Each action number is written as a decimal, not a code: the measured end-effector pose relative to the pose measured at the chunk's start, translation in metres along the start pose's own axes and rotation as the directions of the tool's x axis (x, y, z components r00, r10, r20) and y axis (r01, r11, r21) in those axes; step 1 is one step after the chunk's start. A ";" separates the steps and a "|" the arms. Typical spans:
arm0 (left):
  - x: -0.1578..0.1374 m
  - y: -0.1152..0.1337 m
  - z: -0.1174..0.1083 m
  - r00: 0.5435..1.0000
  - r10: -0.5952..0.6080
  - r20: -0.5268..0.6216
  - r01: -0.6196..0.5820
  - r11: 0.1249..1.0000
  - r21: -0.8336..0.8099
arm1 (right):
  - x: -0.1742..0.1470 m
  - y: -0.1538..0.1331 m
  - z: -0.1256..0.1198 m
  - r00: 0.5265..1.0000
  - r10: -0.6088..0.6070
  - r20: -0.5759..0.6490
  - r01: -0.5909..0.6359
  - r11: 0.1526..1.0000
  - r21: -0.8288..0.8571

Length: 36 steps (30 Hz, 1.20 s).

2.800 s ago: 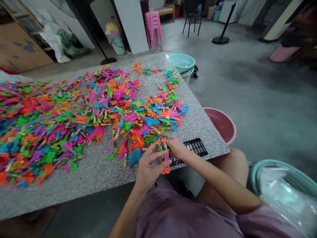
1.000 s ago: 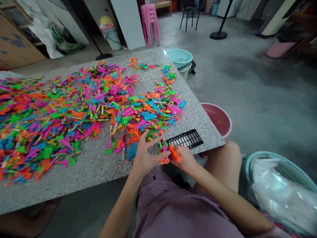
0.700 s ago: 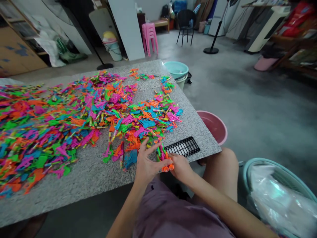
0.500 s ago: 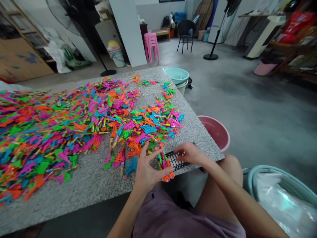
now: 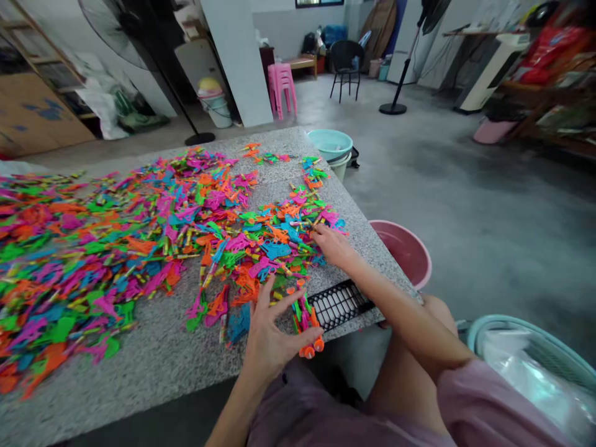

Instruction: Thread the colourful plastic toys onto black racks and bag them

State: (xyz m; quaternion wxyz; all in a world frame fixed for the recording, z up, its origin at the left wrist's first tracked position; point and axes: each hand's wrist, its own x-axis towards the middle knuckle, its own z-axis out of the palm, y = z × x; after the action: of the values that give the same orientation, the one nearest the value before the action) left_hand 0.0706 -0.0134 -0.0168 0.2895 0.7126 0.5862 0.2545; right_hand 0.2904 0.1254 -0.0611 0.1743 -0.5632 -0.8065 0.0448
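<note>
Tabletop [image 5: 162,354], speckled grey, mostly under loose toy guns [image 5: 274,249] in orange, pink, green and blue. Clock read from the left hand, twelve straight up my feed: spread runs from nine round to one.

Black grid [image 5: 339,305] lies flat between two and three, near the table's edge. Right forearm [image 5: 395,298] crosses its far end, so I lose that corner. Beyond the edge: pink tub [image 5: 404,249] at two, teal basket [image 5: 544,347] with clear plastic [image 5: 531,379] at three, blue basin [image 5: 329,141] over a pale bucket [image 5: 342,167] at one. Further off: pink stools [image 5: 282,87] at twelve, black chair [image 5: 345,61] just past twelve, fan stands [image 5: 392,109] at eleven and one.

Left hand [image 5: 266,340]: thumb and fingers in a wide C, holding a bunch of toy guns [image 5: 305,318] lengthwise, just beside the grid. Right hand [image 5: 334,245]: between one and two, fingers bent down to the heap's margin; whether it grips a piece I cannot tell.

Counts: one grid, one tub, one basin, one chair, two fan stands. In the bunch I make out three orange ends on the near side; fingers hide the rest. Loose ones too tangled to count.
</note>
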 end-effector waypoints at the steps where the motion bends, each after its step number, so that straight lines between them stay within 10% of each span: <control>1: 0.000 0.000 0.000 1.000 0.002 -0.002 -0.002 1.000 0.000 | -0.008 0.004 -0.002 0.997 0.022 -0.069 -0.018 0.999 0.051; 5: 0.001 -0.003 0.002 1.000 0.018 0.001 -0.018 1.000 -0.020 | -0.059 0.023 -0.004 0.875 0.314 -0.368 -0.122 0.879 0.460; 9: 0.004 -0.007 0.005 0.999 0.043 -0.018 -0.044 0.998 -0.040 | -0.114 0.041 -0.003 0.725 0.639 -0.258 -0.293 0.624 0.724; 14: 0.005 -0.008 0.005 0.999 0.050 -0.012 -0.050 0.999 -0.016 | -0.144 0.061 -0.023 0.907 0.421 0.015 -0.395 0.837 0.379; 19: 0.003 -0.006 0.000 0.999 0.050 0.009 -0.049 0.998 -0.027 | -0.146 0.050 -0.039 0.925 0.360 0.120 -0.379 0.887 0.264; 27: 0.004 -0.009 -0.001 0.996 0.060 0.060 -0.056 0.996 -0.073 | -0.133 -0.031 0.013 0.929 0.286 0.237 -0.298 0.196 0.934; 36: 0.003 -0.007 -0.003 0.996 0.036 0.086 -0.029 0.996 -0.079 | -0.120 -0.045 0.025 0.969 0.247 -0.013 -0.163 0.679 0.716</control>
State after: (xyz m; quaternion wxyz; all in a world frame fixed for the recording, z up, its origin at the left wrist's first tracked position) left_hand 0.0644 -0.0094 -0.0192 0.3380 0.7209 0.5509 0.2502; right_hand 0.2786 0.0018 -0.1000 0.4148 -0.5410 -0.6478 0.3399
